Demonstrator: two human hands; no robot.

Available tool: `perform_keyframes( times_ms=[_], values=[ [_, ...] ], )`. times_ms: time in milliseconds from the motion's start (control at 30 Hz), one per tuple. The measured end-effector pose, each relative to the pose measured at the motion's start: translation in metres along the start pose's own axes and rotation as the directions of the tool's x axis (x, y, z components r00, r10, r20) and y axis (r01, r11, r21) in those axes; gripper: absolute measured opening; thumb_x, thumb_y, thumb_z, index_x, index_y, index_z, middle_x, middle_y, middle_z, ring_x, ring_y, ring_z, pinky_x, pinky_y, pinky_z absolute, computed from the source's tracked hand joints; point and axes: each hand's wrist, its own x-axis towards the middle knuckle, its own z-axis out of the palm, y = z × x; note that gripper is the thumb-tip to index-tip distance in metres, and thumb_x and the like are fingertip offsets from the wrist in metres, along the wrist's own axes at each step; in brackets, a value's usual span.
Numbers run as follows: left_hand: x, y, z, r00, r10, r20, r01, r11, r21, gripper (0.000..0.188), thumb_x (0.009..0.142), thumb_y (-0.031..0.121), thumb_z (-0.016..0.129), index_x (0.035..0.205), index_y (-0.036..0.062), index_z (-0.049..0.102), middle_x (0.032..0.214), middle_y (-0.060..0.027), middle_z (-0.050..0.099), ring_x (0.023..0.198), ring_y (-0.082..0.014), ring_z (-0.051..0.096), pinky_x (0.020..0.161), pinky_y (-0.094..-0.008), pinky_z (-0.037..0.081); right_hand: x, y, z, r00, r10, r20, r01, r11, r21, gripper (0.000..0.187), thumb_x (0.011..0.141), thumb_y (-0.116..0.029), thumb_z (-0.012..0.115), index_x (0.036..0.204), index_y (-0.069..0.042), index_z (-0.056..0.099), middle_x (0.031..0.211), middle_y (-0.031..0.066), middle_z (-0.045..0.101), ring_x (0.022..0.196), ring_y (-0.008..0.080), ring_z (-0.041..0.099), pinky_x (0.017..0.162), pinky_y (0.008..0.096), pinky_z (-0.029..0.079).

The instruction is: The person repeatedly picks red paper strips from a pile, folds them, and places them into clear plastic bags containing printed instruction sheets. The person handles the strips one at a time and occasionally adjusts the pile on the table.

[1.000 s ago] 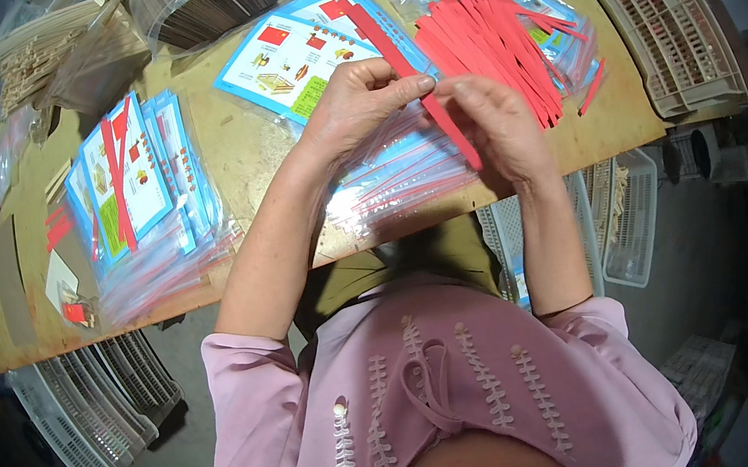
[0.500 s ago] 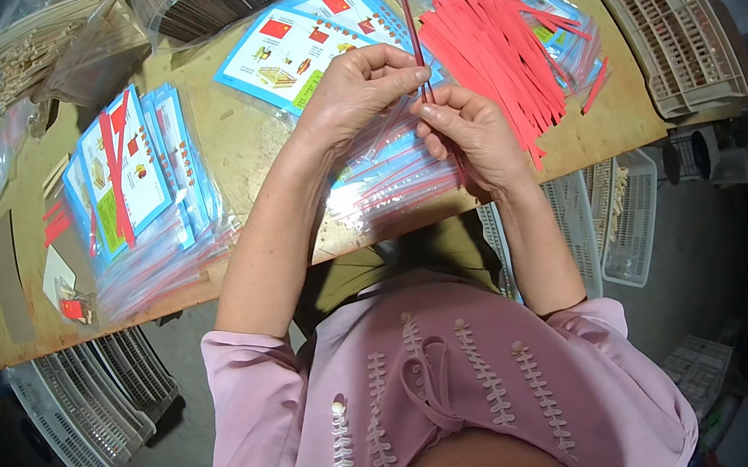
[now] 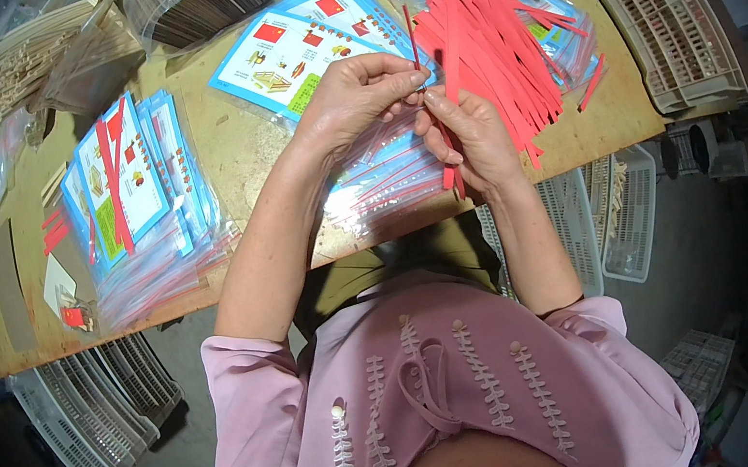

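Over the table's front half, my left hand (image 3: 362, 96) pinches a thin red strip (image 3: 411, 37), seen edge-on, between thumb and fingers. Close against it, my right hand (image 3: 472, 132) is closed around red strips too; their lower ends (image 3: 453, 180) hang below its fingers. One strip (image 3: 451, 55) stands apart and leans to the right above that hand. Beneath both hands lies a stack of clear plastic bags (image 3: 386, 187) with blue cards and red strips inside. A large fanned pile of red strips (image 3: 503, 57) lies just to the right. How many strips I hold cannot be made out.
Printed blue-edged cards (image 3: 269, 64) lie beyond my hands. More bagged cards (image 3: 119, 196) with red strips on top are stacked at left. Wooden sticks (image 3: 43, 61) and a bundle of dark slats (image 3: 210, 0) sit at the back. A beige crate (image 3: 652, 13) stands right.
The red strips between my hands have parted: one now leans right, separate from the thin upright one. My right hand has shifted slightly; the left stays nearly in place.
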Motion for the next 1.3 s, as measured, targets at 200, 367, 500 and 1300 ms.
perform_keyframes(
  times_ms=[200,367,500,1300],
  values=[
    [-0.0002,0.0,0.0014,1.0,-0.012,-0.017,0.012,1.0,-0.003,0.018,0.089,0.015,0.072,0.1,0.0003,0.069,0.079,-0.0034,0.066,0.063,-0.0038,0.053,0.055,-0.0163,0.04,-0.0027,0.0,0.001,1.0,0.007,0.003,-0.008,0.999,0.048,0.022,0.1,-0.021,0.057,0.102,0.0,0.063,0.075,0.0039,0.063,0.048,0.0046,0.049,0.038,0.016,0.029],
    [-0.0007,0.0006,0.0028,1.0,-0.005,0.005,0.005,1.0,0.017,0.017,0.089,0.016,0.072,0.097,0.0008,0.069,0.077,-0.0022,0.065,0.062,-0.0036,0.052,0.054,-0.0166,0.039,-0.0033,0.004,-0.0014,1.0,-0.004,-0.028,0.005,1.0,0.018,0.021,0.099,-0.02,0.058,0.102,0.0,0.063,0.074,0.0041,0.062,0.048,0.0048,0.048,0.038,0.0166,0.028],
    [0.0012,-0.0015,0.0007,1.0,-0.003,0.01,0.003,1.0,0.008,0.017,0.089,0.016,0.072,0.096,0.001,0.068,0.077,-0.0011,0.064,0.062,-0.0031,0.052,0.054,-0.0165,0.04,-0.0034,0.004,-0.0024,1.0,-0.006,-0.025,0.007,0.999,0.034,0.022,0.1,-0.021,0.057,0.102,0.001,0.062,0.075,0.0051,0.061,0.048,0.0051,0.048,0.038,0.0166,0.028],
    [0.0011,-0.0044,0.0016,0.998,0.027,-0.05,-0.025,0.999,0.032,0.009,0.09,0.014,0.067,0.093,0.0051,0.065,0.078,0.0,0.065,0.061,-0.0034,0.053,0.057,-0.0166,0.043,-0.0074,0.0091,0.0003,0.995,-0.045,-0.092,0.046,0.999,0.016,0.019,0.1,-0.019,0.056,0.094,-0.002,0.061,0.074,0.005,0.061,0.047,0.0061,0.047,0.039,0.0183,0.032]
  ],
)
